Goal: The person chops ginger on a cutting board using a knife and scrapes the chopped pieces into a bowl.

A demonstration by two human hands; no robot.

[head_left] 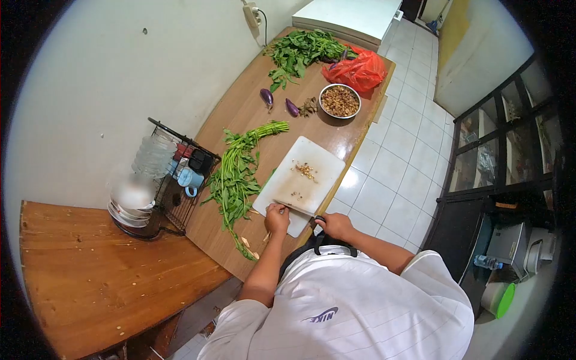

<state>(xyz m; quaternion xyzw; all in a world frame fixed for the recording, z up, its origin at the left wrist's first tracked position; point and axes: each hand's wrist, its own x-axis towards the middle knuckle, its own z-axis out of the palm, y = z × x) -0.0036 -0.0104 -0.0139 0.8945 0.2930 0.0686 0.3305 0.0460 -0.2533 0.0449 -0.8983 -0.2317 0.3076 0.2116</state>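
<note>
My right hand [337,225] is wrapped round the black handle of a knife. The knife's blade [297,208] points left across the near part of a white cutting board [324,162]. At the board's near left edge, my left hand [277,217] is closed in a pinch by the blade's tip; what its fingers hold is too small to make out. Small chopped brown and pale pieces [306,171] lie on the board, with a few more closer to the blade. Left of the board rests a bunch of leafy green vegetables [237,168].
Farther back stand a bowl of chopped brown pieces [340,101], two eggplants [292,108], a red plastic bag [360,71] and more leafy greens [300,51]. A dish rack [180,204] with a blue mug [190,179] and plates is at the left. The table's right edge borders a tiled floor.
</note>
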